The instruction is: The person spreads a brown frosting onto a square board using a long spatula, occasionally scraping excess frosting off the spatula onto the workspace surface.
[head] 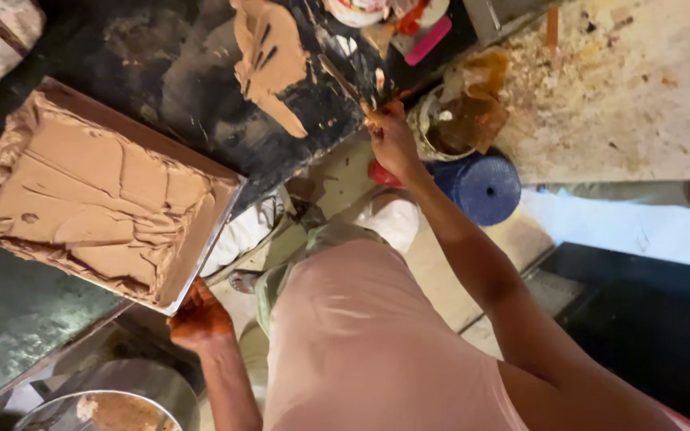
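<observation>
Brown paste fills tray (201,239); left hand (199,319) grips its corner, right hand (390,140) clasps scraper (345,84).

One head-worn camera looks steeply down from close above the person's torso, facing the dark counter (201,88) from nine to twelve o'clock, floor at three.

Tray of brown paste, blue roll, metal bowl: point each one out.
Tray of brown paste (201,255), head view, on its metal rim near the left hand.
Blue roll (481,187), head view, on its round end face.
Metal bowl (141,383), head view, on its outer wall.
</observation>
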